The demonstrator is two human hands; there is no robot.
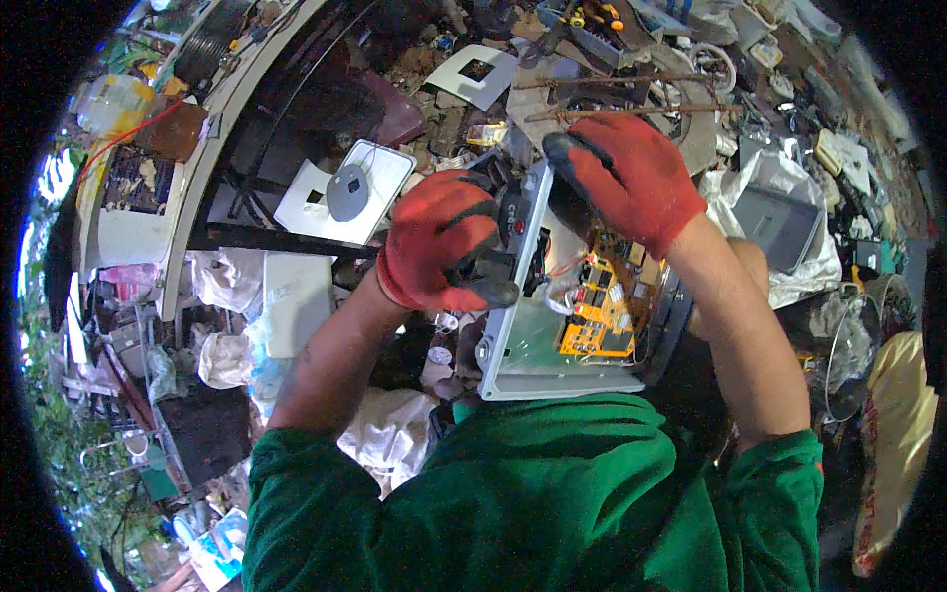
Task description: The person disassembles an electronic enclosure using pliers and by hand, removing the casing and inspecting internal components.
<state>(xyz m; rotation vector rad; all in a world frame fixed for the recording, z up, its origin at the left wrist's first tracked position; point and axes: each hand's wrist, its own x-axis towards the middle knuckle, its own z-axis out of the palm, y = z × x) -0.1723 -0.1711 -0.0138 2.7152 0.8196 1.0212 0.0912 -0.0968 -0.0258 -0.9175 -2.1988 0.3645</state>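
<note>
A shallow light-grey casing [566, 383] with its inside exposed lies tilted in front of my green shirt. Within it, a yellow-orange circuit board [599, 340] carries dark components, with red and white wires beside it. My right hand [631, 178], in a red glove with dark fingertips, is closed over the casing's far end. My left hand [439, 242], gloved alike, curls beside the casing's left wall, thumb and fingers bent toward each other. A dark part with a red mark [514, 215] sits between that hand and the wall. What the left fingers hold is hidden.
White panels with square cutouts [387, 197] [473, 75] lie beyond my hands; a grey disc [347, 193] rests on the nearer one. Thin sticks [631, 112] lie past the casing. A grey tray [774, 227] on white sacking is at right, a large curved frame [212, 148] at left.
</note>
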